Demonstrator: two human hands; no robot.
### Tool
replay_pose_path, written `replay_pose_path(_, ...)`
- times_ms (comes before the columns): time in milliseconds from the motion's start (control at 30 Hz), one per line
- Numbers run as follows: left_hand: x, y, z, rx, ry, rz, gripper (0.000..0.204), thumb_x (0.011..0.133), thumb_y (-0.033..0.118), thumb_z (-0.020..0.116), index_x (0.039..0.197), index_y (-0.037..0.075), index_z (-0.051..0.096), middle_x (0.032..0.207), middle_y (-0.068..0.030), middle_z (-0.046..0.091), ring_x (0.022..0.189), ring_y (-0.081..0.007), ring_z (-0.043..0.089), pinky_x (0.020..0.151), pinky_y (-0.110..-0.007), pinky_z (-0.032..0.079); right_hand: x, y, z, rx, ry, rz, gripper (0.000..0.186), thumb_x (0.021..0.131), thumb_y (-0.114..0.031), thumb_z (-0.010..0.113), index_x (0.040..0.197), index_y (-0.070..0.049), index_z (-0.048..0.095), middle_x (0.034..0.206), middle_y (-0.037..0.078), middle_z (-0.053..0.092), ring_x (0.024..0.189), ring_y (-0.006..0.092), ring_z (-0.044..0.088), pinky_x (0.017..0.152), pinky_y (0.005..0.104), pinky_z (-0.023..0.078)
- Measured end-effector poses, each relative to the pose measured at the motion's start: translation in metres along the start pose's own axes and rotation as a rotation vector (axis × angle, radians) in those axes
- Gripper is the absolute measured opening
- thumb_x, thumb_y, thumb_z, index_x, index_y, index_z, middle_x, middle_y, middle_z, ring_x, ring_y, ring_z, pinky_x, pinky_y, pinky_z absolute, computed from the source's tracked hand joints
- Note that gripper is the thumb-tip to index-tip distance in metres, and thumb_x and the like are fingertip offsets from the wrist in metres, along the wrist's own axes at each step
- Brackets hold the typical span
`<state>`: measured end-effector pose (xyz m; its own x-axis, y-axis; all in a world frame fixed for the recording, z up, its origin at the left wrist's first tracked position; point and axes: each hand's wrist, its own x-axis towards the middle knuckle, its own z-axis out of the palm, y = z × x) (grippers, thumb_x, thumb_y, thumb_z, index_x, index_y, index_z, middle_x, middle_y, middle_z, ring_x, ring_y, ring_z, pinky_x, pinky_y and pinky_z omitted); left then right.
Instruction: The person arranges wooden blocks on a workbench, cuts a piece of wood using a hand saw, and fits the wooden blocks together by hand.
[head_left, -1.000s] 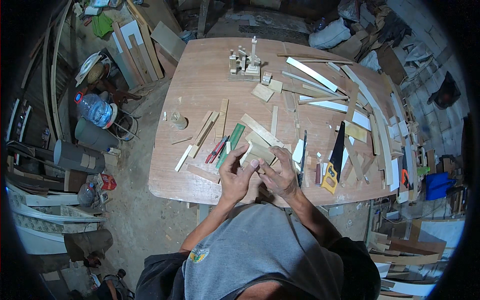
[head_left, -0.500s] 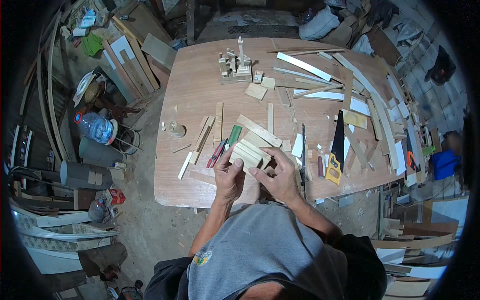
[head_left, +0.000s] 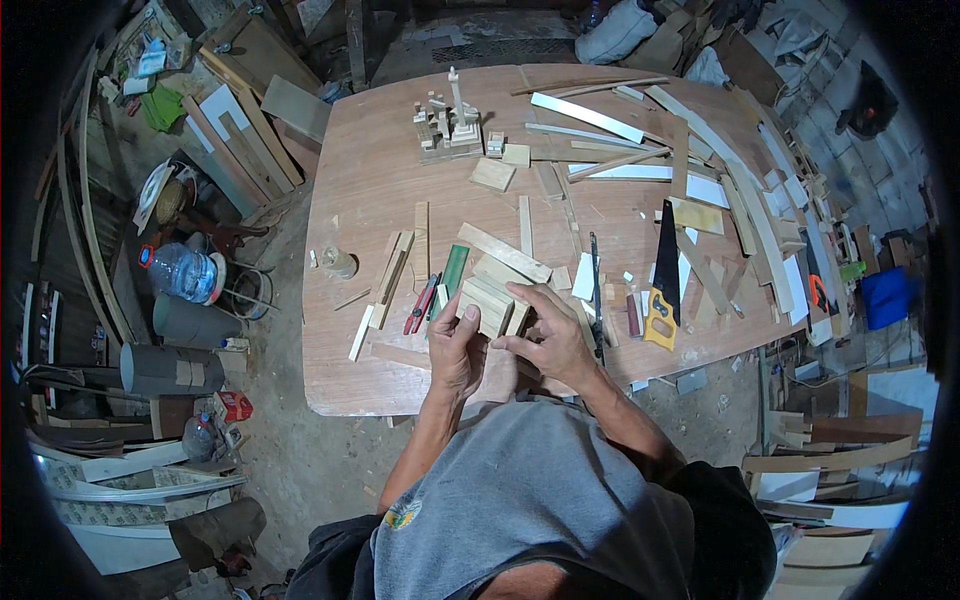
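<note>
A pale stepped wooden block (head_left: 486, 308), made of pieces stacked in layers, is held above the near edge of the table. My left hand (head_left: 457, 348) grips its left side, with the thumb on the near face. At the block's right edge, the fingers and thumb of my right hand (head_left: 553, 340) close around the end piece. Just beyond the block lie a flat wooden board (head_left: 508, 275) and a longer pale strip (head_left: 505, 251). Red-handled pliers (head_left: 421, 305) and a green strip (head_left: 452, 272) rest left of it.
A yellow-handled handsaw (head_left: 661, 318) lies to the right, near a dark thin file-like tool (head_left: 597, 300). A small wooden model (head_left: 447, 125) stands at the far side. Wood strips (head_left: 620, 172) crowd the far right. A glass jar (head_left: 340, 263) is at the left.
The block has turned and tilted slightly between my hands, showing more of its near face. My right fingers have shifted along its right edge. The whole view has swung a little rightward.
</note>
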<state>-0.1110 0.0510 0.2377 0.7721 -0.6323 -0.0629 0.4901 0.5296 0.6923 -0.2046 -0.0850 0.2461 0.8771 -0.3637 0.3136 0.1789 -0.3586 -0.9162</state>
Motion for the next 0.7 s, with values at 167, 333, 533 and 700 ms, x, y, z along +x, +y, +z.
replay_pose_path(167, 0.0, -0.011, -0.007, 0.013, 0.033, -0.035, 0.048, 0.097, 0.013, 0.066, 0.138, -0.007, 0.051, 0.122, -0.0149, 0.066, 0.105, -0.0191, 0.068, 0.088, -0.033, 0.058, -0.005, 0.011, 0.0, -0.02, -0.005, 0.016, 0.076, 0.074, -0.023, 0.087, 0.137, 0.0, 0.052, 0.126, 0.019, 0.06, 0.118, 0.0314, 0.061, 0.096, 0.0376, 0.052)
replay_pose_path(333, 0.001, -0.023, -0.009, 0.105, 0.144, -0.033, 0.043, 0.096, 0.013, 0.067, 0.135, -0.003, 0.055, 0.117, -0.0098, 0.068, 0.101, -0.0147, 0.068, 0.082, -0.03, 0.059, -0.002, -0.001, -0.003, -0.303, -0.023, -0.122, 0.084, 0.071, -0.024, 0.089, 0.141, -0.001, 0.047, 0.129, 0.021, 0.054, 0.118, 0.0363, 0.058, 0.096, 0.0395, 0.051)
replay_pose_path(533, 0.0, -0.029, -0.006, 0.109, 0.197, -0.066, 0.043, 0.094, 0.011, 0.069, 0.133, -0.003, 0.057, 0.113, -0.0092, 0.069, 0.095, -0.0133, 0.067, 0.079, -0.029, 0.058, -0.007, 0.018, 0.011, -0.427, 0.068, -0.075, 0.073, 0.071, -0.015, 0.086, 0.133, 0.0, 0.05, 0.126, 0.022, 0.053, 0.116, 0.0403, 0.058, 0.093, 0.0431, 0.053)
replay_pose_path(700, -0.001, -0.035, -0.01, 0.138, 0.259, -0.088, 0.042, 0.094, 0.01, 0.069, 0.132, -0.004, 0.058, 0.107, -0.0083, 0.07, 0.09, -0.0128, 0.068, 0.076, -0.028, 0.057, -0.012, 0.028, 0.012, -0.363, 0.112, -0.082, 0.066, 0.068, -0.011, 0.086, 0.125, 0.001, 0.056, 0.118, 0.021, 0.06, 0.108, 0.0391, 0.063, 0.091, 0.0413, 0.054)
